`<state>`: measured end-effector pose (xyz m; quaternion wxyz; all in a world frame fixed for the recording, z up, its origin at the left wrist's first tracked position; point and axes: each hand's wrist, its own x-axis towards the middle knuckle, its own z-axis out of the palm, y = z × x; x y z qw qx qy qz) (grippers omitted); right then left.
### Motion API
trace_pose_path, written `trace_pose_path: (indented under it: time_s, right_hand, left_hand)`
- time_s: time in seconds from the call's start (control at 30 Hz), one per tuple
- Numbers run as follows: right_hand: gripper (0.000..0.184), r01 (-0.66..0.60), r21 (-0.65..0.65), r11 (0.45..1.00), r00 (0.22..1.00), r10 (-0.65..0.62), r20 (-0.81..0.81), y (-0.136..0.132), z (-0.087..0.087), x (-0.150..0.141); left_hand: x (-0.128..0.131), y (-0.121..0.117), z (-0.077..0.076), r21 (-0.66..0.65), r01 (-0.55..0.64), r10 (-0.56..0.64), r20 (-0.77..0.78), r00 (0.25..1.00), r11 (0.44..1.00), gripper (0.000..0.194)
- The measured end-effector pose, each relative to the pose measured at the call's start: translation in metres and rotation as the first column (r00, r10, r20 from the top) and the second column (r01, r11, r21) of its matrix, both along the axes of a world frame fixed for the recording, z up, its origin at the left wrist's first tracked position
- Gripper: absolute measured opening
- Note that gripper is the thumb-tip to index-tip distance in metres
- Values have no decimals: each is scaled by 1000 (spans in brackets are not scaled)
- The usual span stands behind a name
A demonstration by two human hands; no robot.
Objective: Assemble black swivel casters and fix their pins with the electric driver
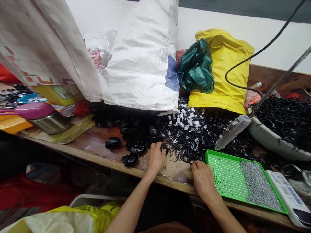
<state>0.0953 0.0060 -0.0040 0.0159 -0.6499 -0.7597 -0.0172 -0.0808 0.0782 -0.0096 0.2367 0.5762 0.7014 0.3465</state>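
Observation:
My left hand (156, 157) is at the table's front, its fingers closed around a black plastic part (165, 149) that is mostly hidden by them. To its left lie several round black plastic shells (130, 159). My right hand (202, 178) rests near the front edge with its fingers curled down at the border of a heap of small black pieces (187, 152); whatever is in its fingertips is hidden. White small parts (186, 119) lie on top of that heap. Right of this hand sits a green tray (224, 193) partly filled with small grey metal pieces (261, 184).
An electric screwdriver (233, 131) hangs above the green tray. A basin (264, 136) of black strips stands at right, near a white scale (289, 197). Behind are a white sack (143, 64) and a yellow bag (228, 68). A purple-lidded steel container (52, 122) stands left.

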Motion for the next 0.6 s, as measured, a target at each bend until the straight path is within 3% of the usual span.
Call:
trace_pose_path:
  time_s: [0.1, 0.23, 0.3, 0.37, 0.43, 0.5, 0.6]
  right_hand:
    - [26, -28, -31, 999, 999, 28, 16, 4, 0, -5]
    - [23, -114, -59, 992, 992, 111, -52, 9, 3, -5]
    - [22, -133, -61, 989, 987, 127, -93, 11, 5, -1]
    - [20, -116, -47, 992, 986, 109, -127, 11, 7, 3]
    - [20, -89, -31, 996, 986, 83, -144, 10, 10, 5]
    - [18, -90, -29, 995, 988, 86, -130, 7, 10, 4]
    - [14, -87, -21, 996, 995, 86, -50, 1, 6, -6]
  left_hand:
    - [2, -3, -2, 28, 48, -52, 158, 986, 998, 22]
    - [8, -17, -4, 47, 89, -101, 392, 914, 995, 21]
    - [10, -27, -3, 15, 109, -97, 586, 804, 994, 25]
    - [12, -36, 0, -65, 145, -34, 804, 593, 987, 28]
    - [12, -43, 2, -139, 185, 58, 921, 386, 973, 29]
    - [12, -48, 3, -165, 187, 99, 943, 316, 968, 29]
    - [14, -52, 1, -171, 183, 109, 945, 307, 968, 28]
